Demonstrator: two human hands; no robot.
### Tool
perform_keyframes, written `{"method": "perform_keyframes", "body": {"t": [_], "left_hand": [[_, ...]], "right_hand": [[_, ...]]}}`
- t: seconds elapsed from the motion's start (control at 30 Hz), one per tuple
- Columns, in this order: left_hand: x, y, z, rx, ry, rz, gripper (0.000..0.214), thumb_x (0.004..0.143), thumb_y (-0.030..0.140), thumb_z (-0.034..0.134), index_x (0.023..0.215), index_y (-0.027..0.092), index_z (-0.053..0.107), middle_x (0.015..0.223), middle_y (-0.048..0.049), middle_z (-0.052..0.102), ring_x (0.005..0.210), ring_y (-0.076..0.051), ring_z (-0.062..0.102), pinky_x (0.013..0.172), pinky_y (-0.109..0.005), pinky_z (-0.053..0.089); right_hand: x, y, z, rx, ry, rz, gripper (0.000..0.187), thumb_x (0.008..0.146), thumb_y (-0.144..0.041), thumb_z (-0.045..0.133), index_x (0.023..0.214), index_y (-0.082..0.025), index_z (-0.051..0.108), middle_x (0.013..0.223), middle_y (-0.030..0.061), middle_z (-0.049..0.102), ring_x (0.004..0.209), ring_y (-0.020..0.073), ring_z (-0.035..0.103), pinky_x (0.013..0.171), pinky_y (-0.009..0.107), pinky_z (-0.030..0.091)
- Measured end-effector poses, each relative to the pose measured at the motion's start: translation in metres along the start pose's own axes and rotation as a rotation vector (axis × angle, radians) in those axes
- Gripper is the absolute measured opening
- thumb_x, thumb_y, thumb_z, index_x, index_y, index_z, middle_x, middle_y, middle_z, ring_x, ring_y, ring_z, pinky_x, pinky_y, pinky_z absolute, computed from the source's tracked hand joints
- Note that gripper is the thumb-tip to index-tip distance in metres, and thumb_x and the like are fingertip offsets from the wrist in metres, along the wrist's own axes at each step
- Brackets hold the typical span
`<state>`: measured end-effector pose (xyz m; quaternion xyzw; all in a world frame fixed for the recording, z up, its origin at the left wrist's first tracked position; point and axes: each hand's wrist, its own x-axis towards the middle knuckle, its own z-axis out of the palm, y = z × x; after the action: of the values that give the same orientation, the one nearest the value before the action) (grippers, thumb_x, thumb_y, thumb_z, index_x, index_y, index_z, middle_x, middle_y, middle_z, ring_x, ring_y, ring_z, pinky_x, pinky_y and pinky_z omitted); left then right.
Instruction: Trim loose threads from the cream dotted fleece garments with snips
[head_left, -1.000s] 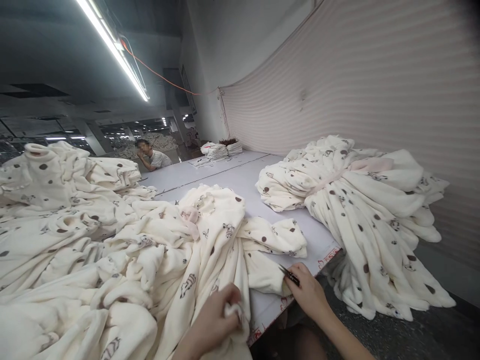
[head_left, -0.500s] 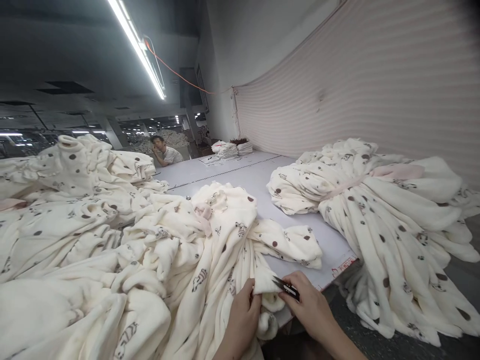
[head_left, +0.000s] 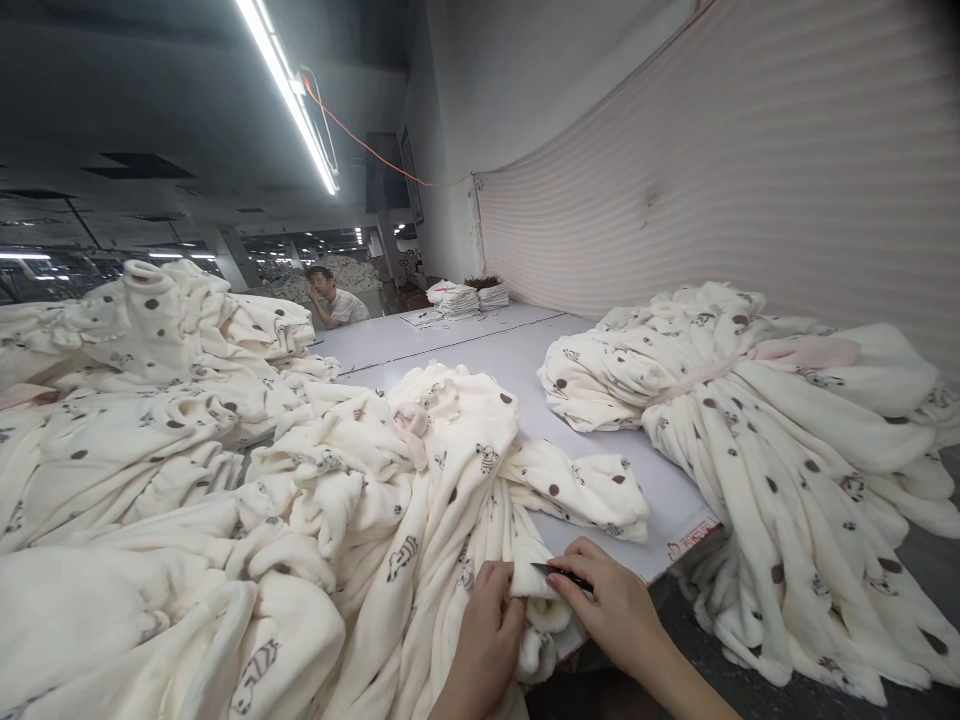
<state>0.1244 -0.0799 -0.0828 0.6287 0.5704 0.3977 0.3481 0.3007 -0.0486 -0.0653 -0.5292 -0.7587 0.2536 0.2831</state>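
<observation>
At the bottom centre, my left hand pinches the edge of a cream fleece garment printed with brown dots and striped animals. My right hand is closed around small black thread snips, whose pointed blades lie against the folded fleece just right of my left fingers. Part of the snips is hidden in my palm. A pink tie lies on the garment's upper part, and one sleeve stretches right over the table.
A large heap of similar fleece covers the left side. On the right, a bundle bound with a pink strip hangs over the edge of the pale table. White stacks stand at the back; a person sits beyond.
The snips' blades have come together and moved slightly left over the fleece edge. My right hand has turned a little; my left hand keeps its pinch.
</observation>
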Motion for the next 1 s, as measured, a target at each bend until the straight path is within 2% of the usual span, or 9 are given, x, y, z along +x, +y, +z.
{"method": "perform_keyframes", "body": {"t": [0.07, 0.17, 0.23, 0.33, 0.43, 0.5, 0.57, 0.77, 1.0], "left_hand": [[-0.002, -0.003, 0.002, -0.01, 0.034, -0.015, 0.018, 0.086, 0.028, 0.042, 0.089, 0.02, 0.058, 0.086, -0.0038, 0.058, 0.076, -0.019, 0.052, 0.071, -0.03, 0.04], [-0.002, -0.007, 0.004, -0.094, 0.069, -0.067, 0.027, 0.086, 0.029, 0.043, 0.111, 0.02, 0.05, 0.094, -0.0047, 0.06, 0.07, -0.017, 0.051, 0.07, -0.031, 0.041], [0.0, -0.01, 0.004, -0.138, 0.037, -0.062, 0.031, 0.086, 0.03, 0.045, 0.115, 0.021, 0.05, 0.097, -0.0047, 0.06, 0.07, -0.016, 0.051, 0.071, -0.031, 0.04], [0.008, -0.014, 0.002, -0.223, -0.109, -0.053, 0.022, 0.083, 0.035, 0.052, 0.092, 0.019, 0.064, 0.082, -0.0032, 0.058, 0.076, -0.018, 0.051, 0.072, -0.03, 0.039], [0.015, -0.016, -0.002, -0.332, -0.192, -0.057, 0.026, 0.078, 0.041, 0.059, 0.082, 0.017, 0.067, 0.092, -0.0049, 0.056, 0.089, -0.02, 0.051, 0.079, -0.029, 0.04], [0.018, -0.017, -0.006, -0.448, -0.217, -0.11, 0.03, 0.076, 0.044, 0.061, 0.088, 0.018, 0.068, 0.096, -0.0045, 0.055, 0.09, -0.02, 0.051, 0.079, -0.028, 0.04], [0.017, -0.018, -0.009, -0.56, -0.251, -0.179, 0.034, 0.076, 0.046, 0.061, 0.094, 0.018, 0.067, 0.086, -0.0031, 0.057, 0.082, -0.018, 0.052, 0.074, -0.028, 0.041], [0.015, -0.014, -0.012, -0.76, -0.229, -0.34, 0.039, 0.069, 0.045, 0.071, 0.097, 0.018, 0.068, 0.073, -0.0006, 0.06, 0.064, -0.012, 0.049, 0.065, -0.024, 0.04], [0.015, -0.014, -0.013, -0.802, -0.277, -0.372, 0.036, 0.071, 0.036, 0.072, 0.101, 0.017, 0.068, 0.075, -0.002, 0.063, 0.066, -0.012, 0.052, 0.064, -0.023, 0.04]], "right_hand": [[-0.006, 0.006, 0.006, 0.013, 0.039, 0.02, 0.026, 0.088, -0.041, 0.045, 0.096, -0.028, 0.065, 0.093, -0.0009, 0.062, 0.08, 0.0168, 0.063, 0.068, 0.026, 0.045], [-0.011, 0.015, 0.018, 0.003, 0.093, 0.033, 0.024, 0.082, -0.038, 0.053, 0.103, -0.028, 0.059, 0.098, -0.0001, 0.063, 0.088, 0.0194, 0.062, 0.072, 0.027, 0.045], [-0.01, 0.019, 0.025, -0.033, 0.142, 0.05, 0.022, 0.081, -0.03, 0.051, 0.102, -0.028, 0.057, 0.098, 0.0003, 0.063, 0.089, 0.0208, 0.062, 0.071, 0.028, 0.045], [0.001, 0.02, 0.034, -0.057, 0.243, 0.095, 0.022, 0.079, -0.02, 0.045, 0.098, -0.026, 0.055, 0.097, 0.0015, 0.063, 0.087, 0.0222, 0.061, 0.07, 0.03, 0.043], [0.016, 0.017, 0.04, -0.027, 0.288, 0.113, 0.015, 0.078, -0.019, 0.046, 0.091, -0.023, 0.053, 0.089, 0.0023, 0.063, 0.082, 0.0222, 0.06, 0.068, 0.03, 0.042], [0.021, 0.015, 0.042, 0.003, 0.266, 0.105, 0.006, 0.081, -0.024, 0.047, 0.083, -0.023, 0.052, 0.08, 0.0005, 0.063, 0.075, 0.0201, 0.06, 0.064, 0.028, 0.042], [0.019, 0.014, 0.041, 0.048, 0.22, 0.087, 0.01, 0.083, -0.031, 0.05, 0.078, -0.023, 0.054, 0.076, -0.0011, 0.062, 0.073, 0.0182, 0.06, 0.063, 0.025, 0.042], [-0.003, 0.005, 0.019, 0.166, 0.046, 0.007, 0.025, 0.083, -0.038, 0.055, 0.105, -0.028, 0.063, 0.096, 0.0003, 0.064, 0.089, 0.0187, 0.061, 0.075, 0.025, 0.044], [0.001, -0.004, 0.011, 0.163, 0.03, 0.022, 0.023, 0.086, -0.037, 0.05, 0.096, -0.029, 0.069, 0.089, -0.0005, 0.065, 0.085, 0.0177, 0.062, 0.072, 0.025, 0.043]]}}
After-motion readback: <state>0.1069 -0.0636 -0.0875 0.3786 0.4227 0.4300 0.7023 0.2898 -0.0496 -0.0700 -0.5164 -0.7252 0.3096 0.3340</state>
